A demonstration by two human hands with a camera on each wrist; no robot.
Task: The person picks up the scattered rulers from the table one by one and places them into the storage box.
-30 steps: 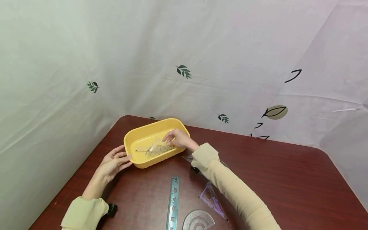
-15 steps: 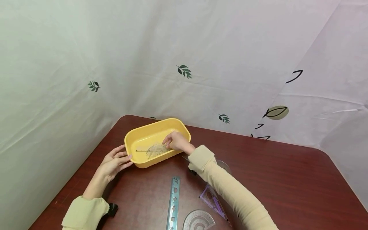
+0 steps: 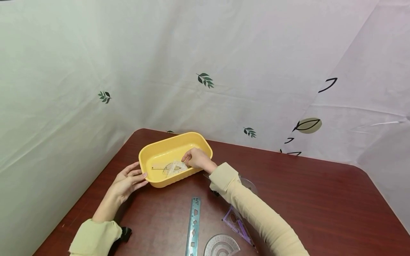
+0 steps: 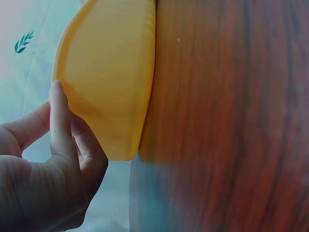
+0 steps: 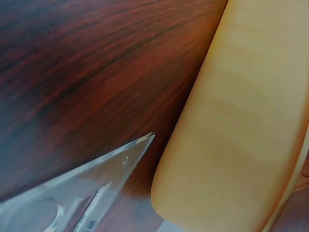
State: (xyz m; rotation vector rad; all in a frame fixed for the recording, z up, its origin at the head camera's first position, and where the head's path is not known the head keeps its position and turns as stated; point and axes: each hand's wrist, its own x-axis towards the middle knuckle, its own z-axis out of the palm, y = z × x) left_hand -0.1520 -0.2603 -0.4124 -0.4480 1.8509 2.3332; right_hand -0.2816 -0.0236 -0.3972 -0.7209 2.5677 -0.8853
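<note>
A yellow plastic basin (image 3: pixel 166 182) stands at the table's back left. My left hand (image 3: pixel 123 181) touches its left end from outside with fairly straight fingers, the thumb up at the rim, as the left wrist view shows. Inside the basin, my right hand (image 3: pixel 198 159) pinches a clear plastic set square (image 3: pixel 177 167) near the front wall; the fingertips are partly hidden. Under that piece lies a clear protractor (image 3: pixel 166 169), with a clear ruler (image 3: pixel 157 167) to its left. The right hand's fingers are mostly out of the right wrist view, blocked by the basin wall.
On the dark red table (image 3: pixel 320 199) lie a blue stencil ruler (image 3: pixel 193 227), a clear protractor (image 3: pixel 221 244) and a purple set square (image 3: pixel 237 225). Another clear set square (image 5: pixel 96 188) sits beside the basin under my right sleeve, near a round clear edge (image 3: pixel 249 185).
My right hand has lowered the clear set square from a raised, tilted position down onto the pieces in the basin. My left hand has stayed at the basin's left end.
</note>
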